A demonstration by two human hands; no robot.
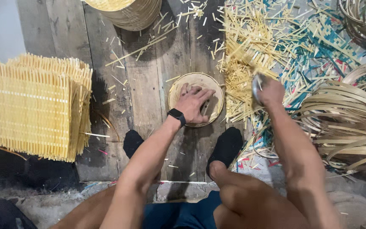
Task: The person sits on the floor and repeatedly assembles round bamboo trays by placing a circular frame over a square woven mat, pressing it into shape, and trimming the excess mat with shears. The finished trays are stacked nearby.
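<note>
My left hand (pixel 194 103), with a black watch on its wrist, presses flat inside a small round woven bamboo basket (pixel 178 87) on the wooden floor boards. To the right of the basket, my right hand (pixel 270 91) is raised and closed around a metal tool (pixel 257 85) with a rounded shiny end; its shape is blurred. Bamboo trimmings (pixel 238 72) lie just under and left of the right hand. My two feet in black socks sit below the basket.
A stack of square woven bamboo mats (pixel 37 106) stands at the left. Stacked round baskets (pixel 126 12) sit at the top. Coils of bamboo strips (pixel 348 118) lie at the right, over a woven blue mat (pixel 318 51) littered with offcuts.
</note>
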